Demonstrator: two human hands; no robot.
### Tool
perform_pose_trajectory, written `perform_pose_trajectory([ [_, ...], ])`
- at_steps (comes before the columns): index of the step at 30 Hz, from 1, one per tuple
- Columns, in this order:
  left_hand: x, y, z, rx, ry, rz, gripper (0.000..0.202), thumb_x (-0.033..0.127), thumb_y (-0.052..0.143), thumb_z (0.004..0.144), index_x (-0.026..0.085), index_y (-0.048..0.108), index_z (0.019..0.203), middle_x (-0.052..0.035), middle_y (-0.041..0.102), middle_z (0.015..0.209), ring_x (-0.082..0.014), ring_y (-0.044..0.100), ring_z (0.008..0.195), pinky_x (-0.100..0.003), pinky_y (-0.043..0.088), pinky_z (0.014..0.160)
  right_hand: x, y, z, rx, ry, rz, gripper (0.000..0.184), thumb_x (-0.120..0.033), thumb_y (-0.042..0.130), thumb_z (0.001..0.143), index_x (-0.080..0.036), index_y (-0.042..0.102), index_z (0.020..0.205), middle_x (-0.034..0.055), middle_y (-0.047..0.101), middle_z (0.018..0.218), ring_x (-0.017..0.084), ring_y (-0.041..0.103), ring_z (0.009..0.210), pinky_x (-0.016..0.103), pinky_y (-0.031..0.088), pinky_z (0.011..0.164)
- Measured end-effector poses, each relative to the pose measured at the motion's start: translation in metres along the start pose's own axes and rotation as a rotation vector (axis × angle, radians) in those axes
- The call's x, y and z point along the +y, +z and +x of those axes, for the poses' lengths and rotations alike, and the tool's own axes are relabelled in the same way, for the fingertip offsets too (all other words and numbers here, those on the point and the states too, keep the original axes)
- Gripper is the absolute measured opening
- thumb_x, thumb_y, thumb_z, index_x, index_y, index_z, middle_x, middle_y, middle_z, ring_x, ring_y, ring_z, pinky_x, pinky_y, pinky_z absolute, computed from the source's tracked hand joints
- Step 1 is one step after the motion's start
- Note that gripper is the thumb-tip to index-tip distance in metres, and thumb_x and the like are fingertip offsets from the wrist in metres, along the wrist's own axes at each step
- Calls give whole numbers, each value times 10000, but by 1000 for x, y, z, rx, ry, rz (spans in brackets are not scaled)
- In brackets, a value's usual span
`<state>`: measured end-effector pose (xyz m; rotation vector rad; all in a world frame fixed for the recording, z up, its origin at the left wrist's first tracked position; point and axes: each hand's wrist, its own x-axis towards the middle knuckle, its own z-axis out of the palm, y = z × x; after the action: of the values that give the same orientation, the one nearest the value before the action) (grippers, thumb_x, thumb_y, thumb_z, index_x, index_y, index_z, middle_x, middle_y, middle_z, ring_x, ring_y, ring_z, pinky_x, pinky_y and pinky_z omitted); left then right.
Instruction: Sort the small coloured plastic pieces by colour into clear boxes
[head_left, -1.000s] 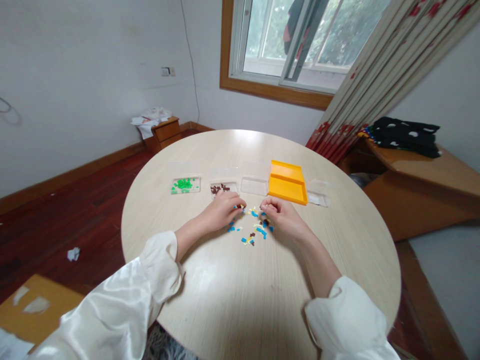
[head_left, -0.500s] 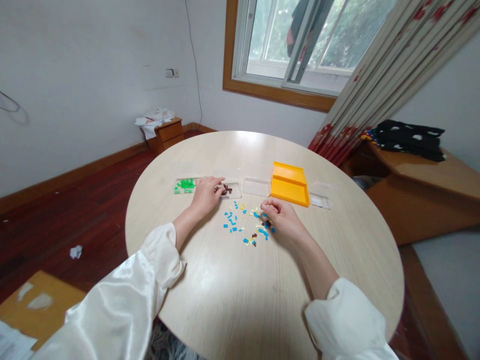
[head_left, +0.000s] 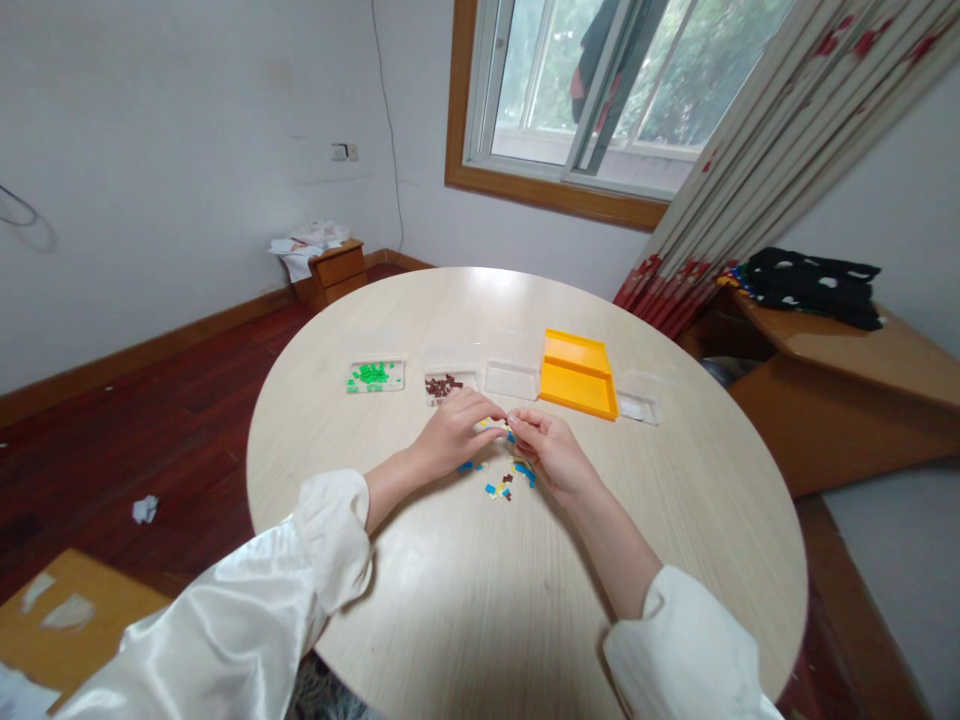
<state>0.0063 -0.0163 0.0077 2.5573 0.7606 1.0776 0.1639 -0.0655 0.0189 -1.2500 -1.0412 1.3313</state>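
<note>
Both my hands rest on a round pale wooden table (head_left: 487, 600) over a scatter of tiny blue, yellow and brown bricks (head_left: 504, 485). My left hand (head_left: 454, 435) has its fingers curled and pinched over the pile's left side. Close beside it, my right hand (head_left: 546, 450) is curled too, fingertips pinched near the left hand's. What either pinch holds is too small to make out. Just beyond the hands lie a clear tray of brown bricks (head_left: 447, 385) and a clear tray of green bricks (head_left: 373, 376).
A clear empty-looking tray (head_left: 512, 379), an orange box (head_left: 577, 373) and another clear tray (head_left: 640, 407) continue the row to the right. A wooden bench with dark folded cloth (head_left: 814, 282) stands at right. A curtain (head_left: 757, 150), window and small wooden cabinet (head_left: 334, 268) lie beyond.
My left hand went out to the brown-brick tray half a second ago and has come back to the pile, meeting my right hand. The right hand shifted slightly left.
</note>
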Motion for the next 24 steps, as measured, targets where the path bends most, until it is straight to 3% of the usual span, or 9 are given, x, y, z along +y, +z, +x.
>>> perform_pose_trajectory([
  [6,4,0,0,13,-2,6,203,307,499,893,170,636,834,-60,659,792,-183,561,834,-324,396,775,1,2,0,7,6,18,420,-503,744,519,-163,578,700,-73,406,513,49,261,450,216,166,448],
  [12,3,-1,0,47,-5,1,180,275,502,882,167,637,836,-57,670,793,-178,566,820,-325,407,777,0,1,0,5,21,57,369,-475,714,564,-158,610,721,-96,322,478,47,231,434,220,153,444],
  [15,-5,-6,2,101,-76,31,152,259,516,865,172,636,832,-55,675,821,-178,571,826,-334,412,797,0,-1,0,49,35,95,314,-369,690,576,-167,633,809,-95,329,507,52,266,446,215,188,446],
  [19,-25,-15,3,202,-251,125,113,213,537,831,171,637,800,-45,667,786,-184,566,785,-337,420,768,3,-5,3,84,31,146,342,-207,603,547,-184,636,887,-45,469,677,53,375,484,217,285,451],
  [24,-40,-16,2,200,-351,170,148,179,561,803,160,646,923,-62,677,868,-202,569,835,-358,417,806,9,-10,8,92,1,148,343,-138,531,543,-173,667,856,18,547,782,89,477,583,238,405,510],
])
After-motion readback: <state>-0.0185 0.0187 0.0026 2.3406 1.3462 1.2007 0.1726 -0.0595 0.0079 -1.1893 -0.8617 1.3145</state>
